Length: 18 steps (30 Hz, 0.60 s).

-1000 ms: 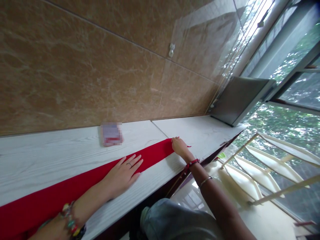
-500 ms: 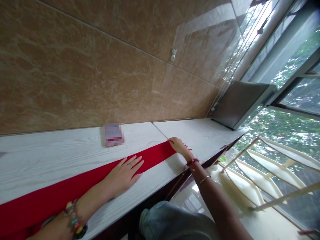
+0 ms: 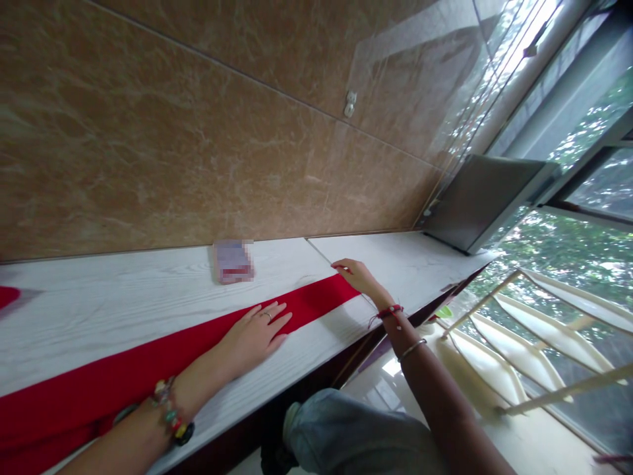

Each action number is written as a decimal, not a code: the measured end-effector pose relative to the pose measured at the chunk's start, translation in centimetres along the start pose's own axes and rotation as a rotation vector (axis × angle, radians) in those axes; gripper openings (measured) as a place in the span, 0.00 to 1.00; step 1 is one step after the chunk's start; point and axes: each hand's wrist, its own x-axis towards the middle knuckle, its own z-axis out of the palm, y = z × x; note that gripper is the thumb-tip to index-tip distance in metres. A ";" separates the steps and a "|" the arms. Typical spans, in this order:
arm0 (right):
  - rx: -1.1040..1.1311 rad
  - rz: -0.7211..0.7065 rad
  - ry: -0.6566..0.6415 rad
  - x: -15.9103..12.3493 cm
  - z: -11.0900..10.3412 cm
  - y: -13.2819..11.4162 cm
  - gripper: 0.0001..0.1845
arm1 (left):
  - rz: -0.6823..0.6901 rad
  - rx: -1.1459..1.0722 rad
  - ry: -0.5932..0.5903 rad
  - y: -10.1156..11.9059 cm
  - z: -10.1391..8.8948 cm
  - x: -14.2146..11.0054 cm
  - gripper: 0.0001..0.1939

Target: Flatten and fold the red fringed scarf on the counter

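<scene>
A long red strip of cloth lies along the white wood-grain counter, folded over or layered near the lower left. My left hand rests flat on it, fingers spread, a ring on one finger. At the strip's far right end is my right hand, its fingers bent and drawn together at the edge of the cloth. The fingertips appear to pinch the far corner, partly hidden by the hand.
A small pixelated box-like item stands on the counter by the brown tiled wall. Another bit of red shows at the left edge. A grey box-shaped object stands at the far end. A cream rack is to the right.
My right hand has lifted slightly at the cloth's end, its fingers more drawn together. My left hand stays flat on the cloth. The view has shifted a little.
</scene>
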 end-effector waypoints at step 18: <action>0.205 -0.643 -0.331 -3.0 5.0 -17.9 0.22 | -0.305 -0.142 -0.258 -6.5 -5.7 -14.8 0.31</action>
